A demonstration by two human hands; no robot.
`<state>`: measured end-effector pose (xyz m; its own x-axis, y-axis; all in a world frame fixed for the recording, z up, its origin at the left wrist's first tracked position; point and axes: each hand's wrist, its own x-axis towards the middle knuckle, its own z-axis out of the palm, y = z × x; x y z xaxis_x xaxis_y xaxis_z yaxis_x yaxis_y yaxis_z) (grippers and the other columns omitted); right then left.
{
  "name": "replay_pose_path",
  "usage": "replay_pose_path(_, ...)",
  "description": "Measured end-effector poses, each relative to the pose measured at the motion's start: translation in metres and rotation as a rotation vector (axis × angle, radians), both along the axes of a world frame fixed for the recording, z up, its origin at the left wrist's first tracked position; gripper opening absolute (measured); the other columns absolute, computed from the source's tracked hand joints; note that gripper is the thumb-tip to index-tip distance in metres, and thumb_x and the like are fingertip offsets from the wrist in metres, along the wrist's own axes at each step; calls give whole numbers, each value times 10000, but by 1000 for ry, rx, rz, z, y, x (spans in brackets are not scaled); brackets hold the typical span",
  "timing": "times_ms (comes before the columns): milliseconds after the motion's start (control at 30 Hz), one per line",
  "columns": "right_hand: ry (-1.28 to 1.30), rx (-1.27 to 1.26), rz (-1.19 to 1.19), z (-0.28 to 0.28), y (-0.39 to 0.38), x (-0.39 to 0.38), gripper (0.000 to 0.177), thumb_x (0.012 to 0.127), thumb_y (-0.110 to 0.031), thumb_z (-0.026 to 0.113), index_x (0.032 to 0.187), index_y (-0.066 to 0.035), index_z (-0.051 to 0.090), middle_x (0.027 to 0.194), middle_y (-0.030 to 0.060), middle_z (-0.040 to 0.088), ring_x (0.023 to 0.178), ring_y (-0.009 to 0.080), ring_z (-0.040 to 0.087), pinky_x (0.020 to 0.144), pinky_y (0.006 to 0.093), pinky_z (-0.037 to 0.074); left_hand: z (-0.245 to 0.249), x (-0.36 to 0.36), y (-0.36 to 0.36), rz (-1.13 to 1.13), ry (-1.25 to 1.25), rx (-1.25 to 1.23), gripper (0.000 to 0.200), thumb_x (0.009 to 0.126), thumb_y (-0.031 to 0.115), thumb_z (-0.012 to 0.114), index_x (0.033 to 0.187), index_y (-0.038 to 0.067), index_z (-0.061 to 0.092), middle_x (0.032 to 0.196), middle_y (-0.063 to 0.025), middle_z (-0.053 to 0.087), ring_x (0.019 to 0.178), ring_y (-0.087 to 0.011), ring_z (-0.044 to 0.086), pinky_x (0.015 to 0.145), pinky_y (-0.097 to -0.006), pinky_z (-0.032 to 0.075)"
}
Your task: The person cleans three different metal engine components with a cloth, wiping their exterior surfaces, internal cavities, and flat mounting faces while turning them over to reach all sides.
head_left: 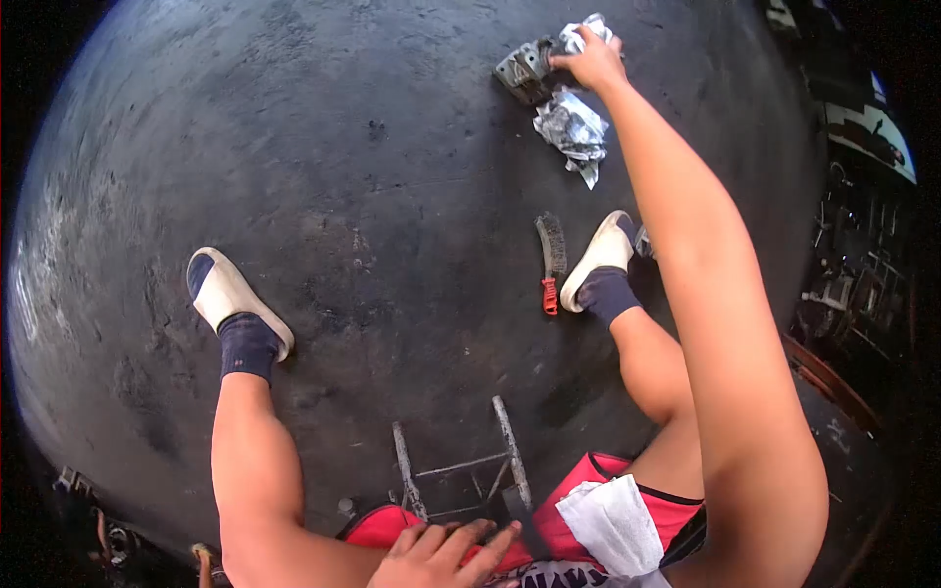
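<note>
My right hand [596,63] reaches far forward, its fingers bent over a crumpled silvery wrapper [585,29]. Its thumb points at a greasy grey metal part [526,71] lying on the dark floor just to the left. Closer to me, a second crumpled silvery sheet [574,132] lies below that part. My left hand [436,557] rests on my lap near a dark strap, fingers spread and holding nothing. A wire brush [551,263] with a red handle lies beside my right shoe.
My feet in white slippers [230,291] are planted wide apart on the floor. A metal frame with bars [461,465] stands between my legs. A folded white cloth [613,524] lies on my right thigh. Metal parts and tools [833,289] crowd the right edge.
</note>
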<state>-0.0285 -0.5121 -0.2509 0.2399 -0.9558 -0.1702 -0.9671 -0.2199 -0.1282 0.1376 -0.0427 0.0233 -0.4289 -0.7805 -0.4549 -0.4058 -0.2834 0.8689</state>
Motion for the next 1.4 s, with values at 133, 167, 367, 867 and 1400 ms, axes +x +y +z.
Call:
replay_pose_path(133, 62, -40, 75, 11, 22, 6, 792, 586, -411, 784, 1280, -237, 444, 1299, 255, 318, 1106, 423, 483, 944, 437, 410, 1, 4, 2, 33, 59, 34, 544, 783, 293, 606, 1259, 80, 449, 1107, -130, 520, 946, -278, 503, 817, -378, 400)
replay_pose_path(167, 89, -53, 105, 14, 25, 9, 801, 580, -410, 787, 1280, -233, 441, 1288, 257, 326, 1099, 426, 487, 938, 444, 415, -1, 4, 4, 29, 50, 39, 544, 784, 291, 606, 1259, 78, 449, 1106, -131, 519, 952, -281, 501, 819, -376, 399)
replay_pose_path(367, 69, 8, 279, 17, 24, 1, 691, 590, -304, 775, 1209, -203, 483, 1228, 259, 363, 1027, 453, 513, 866, 462, 460, -18, -7, 2, -122, -122, 19, 500, 835, 372, 545, 1237, 86, 464, 978, -112, 568, 877, -262, 554, 768, -368, 441)
replay_pose_path(867, 38, 429, 959, 439, 278, -12, 626, 503, -159, 785, 1083, -148, 549, 1184, 219, 432, 1053, 382, 492, 912, 393, 392, -53, 9, 28, 712, -19, -162, 377, 854, 263, 586, 1083, -34, 554, 947, -148, 638, 880, -217, 603, 790, -338, 462)
replay_pose_path(1400, -878, 1180, 938, 413, 327, -75, 815, 395, -283, 871, 1056, 37, 520, 1017, 102, 556, 986, 180, 524, 854, 295, 404, -1, -143, 74, -157, 2338, 470, 896, 703, 671, 555, 1355, 100, 330, 1356, -200, 364, 1185, -399, 423, 965, -587, 347)
